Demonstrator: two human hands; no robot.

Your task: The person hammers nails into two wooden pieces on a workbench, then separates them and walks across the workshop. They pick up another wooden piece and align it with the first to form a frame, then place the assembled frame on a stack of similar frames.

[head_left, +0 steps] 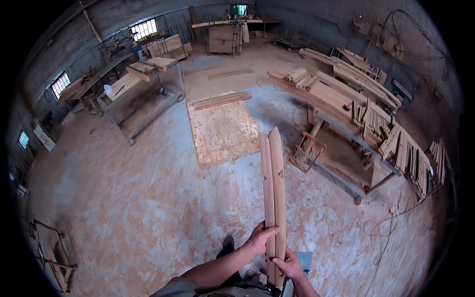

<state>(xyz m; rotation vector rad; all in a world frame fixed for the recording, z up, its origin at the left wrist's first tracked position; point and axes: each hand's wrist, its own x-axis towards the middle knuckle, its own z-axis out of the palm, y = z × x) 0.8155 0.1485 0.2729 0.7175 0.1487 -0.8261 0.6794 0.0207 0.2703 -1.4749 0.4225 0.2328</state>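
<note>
Two long wooden moulding strips (273,193) stand side by side in front of me, pressed together along their length. Their far ends are cut at an angle, and each shows a small dark notch partway down. My left hand (261,238) grips them from the left side, thumb across the front. Lower down, near my body, my right hand (290,266) is closed round the right strip, its thumb over the front face. The fingers behind the wood are hidden. The strips' near ends run down to my waist.
A long workbench (336,126) piled with timber stands to the right, a red metal frame (307,151) beside its leg. A wheeled metal table (123,93) is at the left. Ahead, a wooden board (222,133) lies on the floor bearing several strips. Cables (381,230) trail at the right.
</note>
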